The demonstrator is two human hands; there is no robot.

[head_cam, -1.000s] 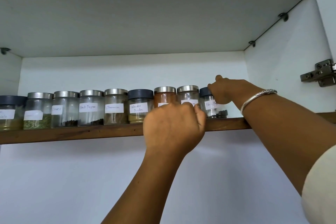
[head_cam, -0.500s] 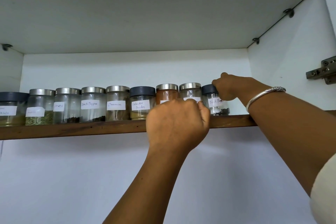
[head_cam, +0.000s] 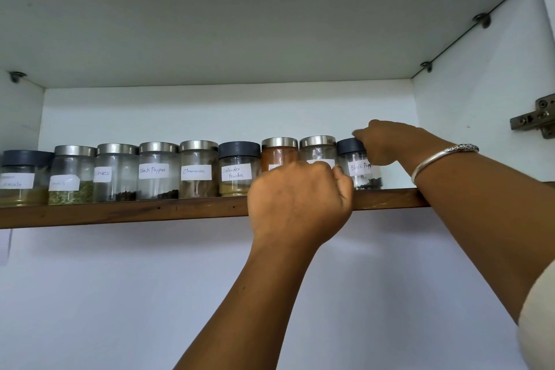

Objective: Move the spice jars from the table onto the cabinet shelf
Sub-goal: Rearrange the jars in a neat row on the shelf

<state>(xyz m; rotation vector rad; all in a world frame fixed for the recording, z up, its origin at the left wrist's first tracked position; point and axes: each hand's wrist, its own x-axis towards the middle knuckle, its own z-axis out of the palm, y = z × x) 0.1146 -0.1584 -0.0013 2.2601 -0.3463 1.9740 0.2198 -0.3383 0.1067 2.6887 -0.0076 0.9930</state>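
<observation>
Cabinet shelf (head_cam: 180, 213), wooden front edge, white interior: one row of nine spice jars, upright, shoulder to shoulder along the front lip, labels turned outward, presumably so each can be read from below.

Right hand (head_cam: 387, 144): reaches over from the right and is clamped on the dark lid and upper side of the end jar (head_cam: 359, 171), which stands on the shelf at the right end of the row. White handwritten label, "Black Pepp…", the rest hidden by the hand; dark peppercorns at the bottom. The grip from above and beside looks meant to nudge the jar into line with its neighbour. A silver bangle (head_cam: 441, 156) sits on that wrist.

Left hand (head_cam: 300, 204): curled into a loose fist in front of the shelf edge, covering the lower parts of two jars. Whether its fingers hold either jar cannot be told. Behind it: an orange-powder jar (head_cam: 279, 153), steel lid, label hidden; just right of it a clear jar (head_cam: 317, 150), steel lid, label mostly hidden.

Left of the left hand, in order outward:
- dark lid, "Coriander Powder" (head_cam: 238, 171), pale powder
- steel lid, "Cinnamon" (head_cam: 198, 171)
- steel lid, "Black Pepper" (head_cam: 157, 171)
- steel lid, label partly read, "…ves" (head_cam: 115, 174)
- steel lid, green dried herb (head_cam: 72, 180), label illegible
- dark lid, "…asala" (head_cam: 22, 180), farthest from both hands

No brand marks visible. The worktop is out of view. A door hinge (head_cam: 537, 120) lies right of the right hand.
</observation>
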